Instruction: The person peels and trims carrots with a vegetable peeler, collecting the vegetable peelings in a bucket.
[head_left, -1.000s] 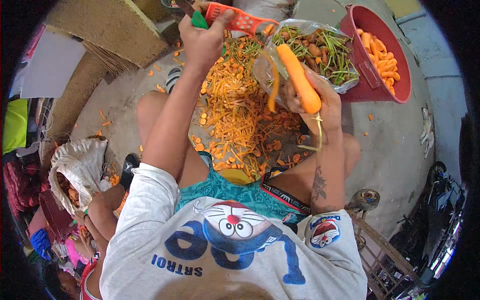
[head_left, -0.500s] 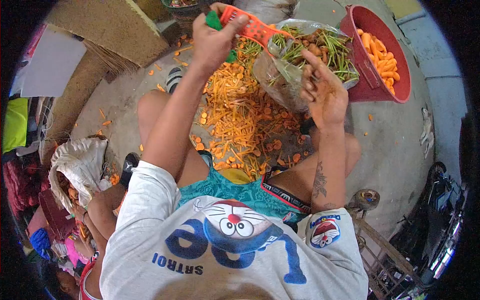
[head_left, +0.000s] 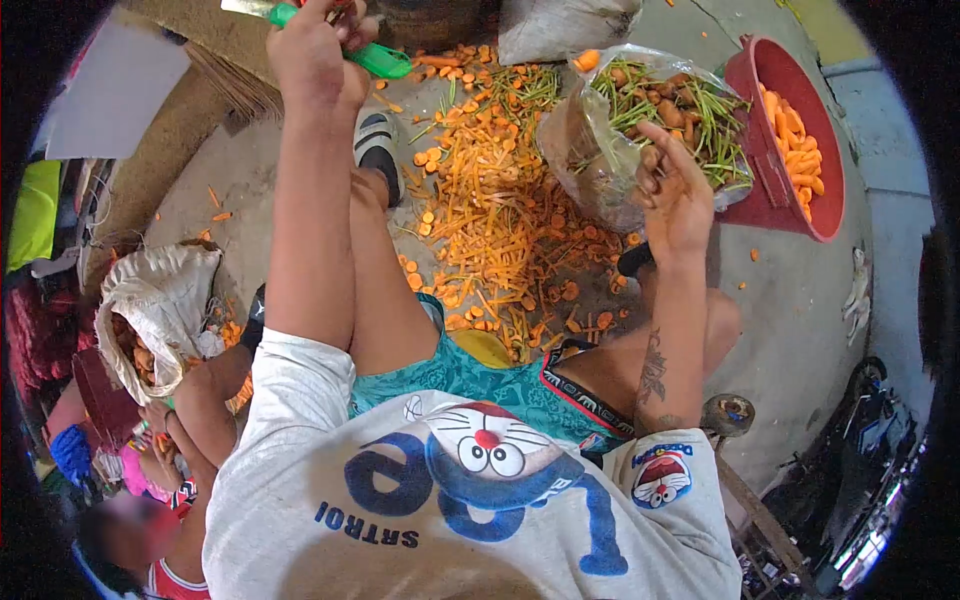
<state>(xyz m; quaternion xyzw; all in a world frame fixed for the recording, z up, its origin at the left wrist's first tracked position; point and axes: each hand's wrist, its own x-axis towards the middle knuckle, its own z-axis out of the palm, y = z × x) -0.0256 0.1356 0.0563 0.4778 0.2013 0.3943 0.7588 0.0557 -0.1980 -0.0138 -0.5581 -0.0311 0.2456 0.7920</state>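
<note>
— Where do the hands stand?

— The left hand (head_left: 312, 62) is raised at the far left, fist closed round the green handle of a peeler (head_left: 378, 58). The blade end runs out of the frame.

— And the right?

— The right hand (head_left: 675, 195) is at the mouth of the bag (head_left: 585, 150), far right. Its fingers are half spread over the unpeeled carrots (head_left: 662, 105), with nothing closed in them that I can see.

— So which step is this?

— By my reading, fetching a fresh carrot: no carrot is in either hand, and the peeler is idle in the air.

— Where are the peeled ones?

— In the red tub (head_left: 745, 80), just right of the bag. The peelings (head_left: 490, 190) lie heaped on the floor between the knees.

— What does the next move call for?

— Likely closing the right fingers on one root, working it free of the tangled green stalks, and bringing it over the peelings. The left hand would have to come down to meet it there.
</note>
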